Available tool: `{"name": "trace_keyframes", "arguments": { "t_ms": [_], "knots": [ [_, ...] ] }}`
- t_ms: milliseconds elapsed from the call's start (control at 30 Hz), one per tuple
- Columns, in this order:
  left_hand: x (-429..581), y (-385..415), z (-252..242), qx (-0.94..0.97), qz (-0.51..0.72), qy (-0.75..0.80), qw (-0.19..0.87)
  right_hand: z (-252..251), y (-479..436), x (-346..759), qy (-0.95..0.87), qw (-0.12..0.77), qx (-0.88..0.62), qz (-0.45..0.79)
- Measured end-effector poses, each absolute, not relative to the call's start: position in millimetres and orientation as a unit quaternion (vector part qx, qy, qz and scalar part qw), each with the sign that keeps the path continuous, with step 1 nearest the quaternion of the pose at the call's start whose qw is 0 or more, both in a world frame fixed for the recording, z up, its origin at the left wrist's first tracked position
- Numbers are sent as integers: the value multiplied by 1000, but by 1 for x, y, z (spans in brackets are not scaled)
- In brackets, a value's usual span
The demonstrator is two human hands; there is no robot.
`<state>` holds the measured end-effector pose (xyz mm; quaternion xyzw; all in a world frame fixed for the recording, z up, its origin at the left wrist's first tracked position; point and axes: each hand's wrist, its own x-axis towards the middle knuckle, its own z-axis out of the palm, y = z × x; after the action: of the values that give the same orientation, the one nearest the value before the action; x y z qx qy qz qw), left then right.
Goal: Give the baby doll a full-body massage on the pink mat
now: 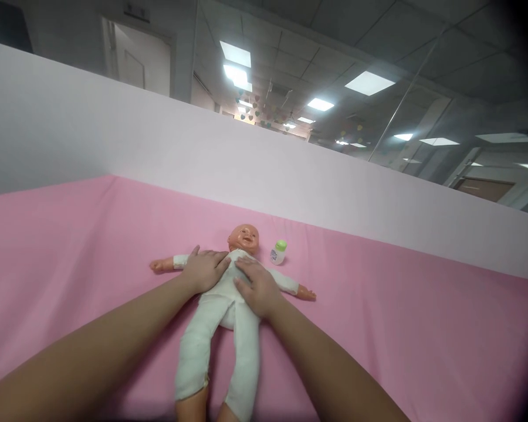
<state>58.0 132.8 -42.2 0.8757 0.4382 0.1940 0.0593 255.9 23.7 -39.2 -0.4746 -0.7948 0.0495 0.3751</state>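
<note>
A baby doll point(222, 293) with a cloth body in white lies on its back, arms stretched out to both sides and head toward the wall. My left hand point(205, 269) rests flat on the doll's chest and shoulder at the left, fingers extended. On the other side of the chest lies my right hand point(257, 285), also flat with its fingers out. Neither hand grips anything. Just right of the doll's head is a small clear bottle point(278, 252) with a green cap. The doll's feet run out of view at the bottom.
A pink sheet point(400, 328) covers the surface under the doll, with some creases. Behind it stands a low white wall point(180, 158) topped by glass panels point(334, 76). Ceiling lights and a doorway point(143, 58) show beyond.
</note>
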Motion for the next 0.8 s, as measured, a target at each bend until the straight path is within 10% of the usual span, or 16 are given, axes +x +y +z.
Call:
{"name": "trace_keyframes", "arguments": {
  "t_ms": [500,800],
  "knots": [
    [14,133,-60,865,179,466,-61,-59,3,315,-668,146,-722,-103],
    [-15,156,-45,812,165,557,-52,-46,0,379,-609,182,-771,47]
  ]
}}
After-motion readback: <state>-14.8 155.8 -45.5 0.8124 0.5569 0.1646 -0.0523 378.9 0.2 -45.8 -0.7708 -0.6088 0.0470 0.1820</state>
